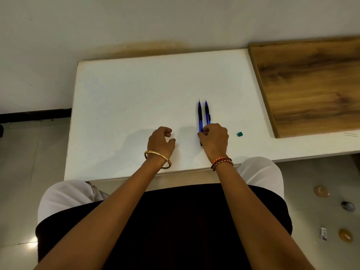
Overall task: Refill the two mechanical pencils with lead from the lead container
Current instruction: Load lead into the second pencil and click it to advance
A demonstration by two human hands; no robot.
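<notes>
Two blue mechanical pencils lie side by side on the white surface (120, 98), parallel to each other and with their thin metal tips pointing away from the person. The left pencil (199, 117) and the right pencil (207, 114) are just beside each other, almost touching, and both have a dark grip section near the tip. The right hand (214, 139) rests over the near ends of both pencils with its fingers curled in; it covers these ends, and a small dark piece shows under the hand on its left side. The fingers seem to pinch the end of the left pencil, but the view is not clear enough to tell which pencil is really held. The left hand (161, 142) rests on the surface well apart from the pencils, on their left; it is loosely closed into a soft fist and holds nothing. A small green object (240, 134), maybe the lead container, lies on the surface to the right of the right hand, near it but not touching. A gold bangle (158, 158) is on the left wrist and an orange braided band (222, 162) is on the right wrist. A brown wooden board (311, 84) lies at the far right side of the surface.
</notes>
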